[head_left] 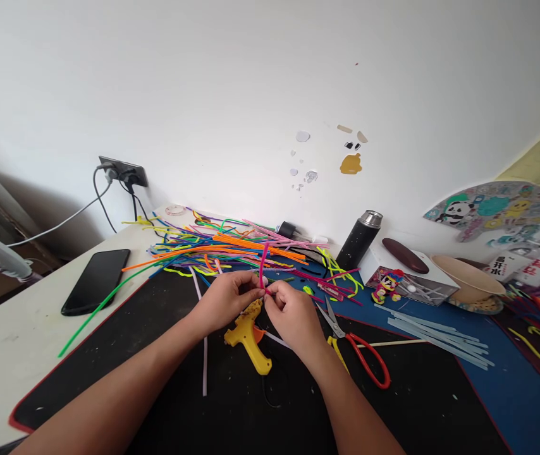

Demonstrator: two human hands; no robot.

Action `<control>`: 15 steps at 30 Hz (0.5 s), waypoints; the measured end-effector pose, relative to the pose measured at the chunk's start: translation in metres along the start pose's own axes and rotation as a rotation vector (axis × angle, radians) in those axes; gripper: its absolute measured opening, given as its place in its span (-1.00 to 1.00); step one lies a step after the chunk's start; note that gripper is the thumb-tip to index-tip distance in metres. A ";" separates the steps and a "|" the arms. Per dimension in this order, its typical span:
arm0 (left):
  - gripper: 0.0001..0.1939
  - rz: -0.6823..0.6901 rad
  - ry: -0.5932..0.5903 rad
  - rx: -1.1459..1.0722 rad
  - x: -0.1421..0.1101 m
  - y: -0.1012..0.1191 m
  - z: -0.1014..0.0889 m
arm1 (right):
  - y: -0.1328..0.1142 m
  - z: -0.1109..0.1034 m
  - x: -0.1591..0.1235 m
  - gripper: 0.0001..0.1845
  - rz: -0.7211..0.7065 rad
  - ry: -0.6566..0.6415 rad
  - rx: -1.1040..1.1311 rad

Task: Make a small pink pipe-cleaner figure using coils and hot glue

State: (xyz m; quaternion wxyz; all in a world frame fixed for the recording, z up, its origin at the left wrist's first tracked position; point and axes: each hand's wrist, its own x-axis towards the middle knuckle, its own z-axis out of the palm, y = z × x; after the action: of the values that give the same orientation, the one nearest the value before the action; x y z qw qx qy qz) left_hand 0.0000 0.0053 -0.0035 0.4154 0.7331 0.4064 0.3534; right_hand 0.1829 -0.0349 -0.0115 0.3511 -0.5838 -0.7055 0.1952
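Note:
A magenta pipe cleaner (263,262) stands up between my two hands over the middle of the mat. My left hand (229,296) pinches it from the left, thumb and forefinger closed together. From the right, my right hand (296,313) closes its fingertips on the lower end of the same piece. Its bottom part is hidden by my fingers. Just below the hands lies a yellow hot glue gun (253,347), its front end partly covered by my left hand. A pale lilac pipe cleaner (205,360) lies left of the glue gun.
Many coloured pipe cleaners (232,246) are heaped behind the hands. Red-handled scissors (367,357) and clear glue sticks (441,338) lie to the right. Further back stand a black thermos (360,240) and a small figurine (387,285). A phone (95,281) rests at left.

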 end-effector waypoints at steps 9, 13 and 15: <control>-0.61 -0.151 -0.006 -0.337 0.002 -0.001 0.004 | -0.003 -0.001 -0.001 -0.78 0.064 -0.007 0.225; -0.56 -0.193 0.065 -0.516 0.003 0.003 0.008 | -0.007 -0.002 -0.001 -0.72 0.111 -0.014 0.377; -0.57 -0.206 0.083 -0.570 0.003 0.003 0.009 | -0.008 -0.001 -0.001 -0.72 0.125 -0.018 0.437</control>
State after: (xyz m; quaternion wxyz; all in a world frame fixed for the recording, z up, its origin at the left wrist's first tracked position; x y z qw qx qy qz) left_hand 0.0095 0.0038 -0.0036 0.6212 0.5268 0.3798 0.4386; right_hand 0.1782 -0.0383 -0.0052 0.4504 -0.5346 -0.6120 0.3699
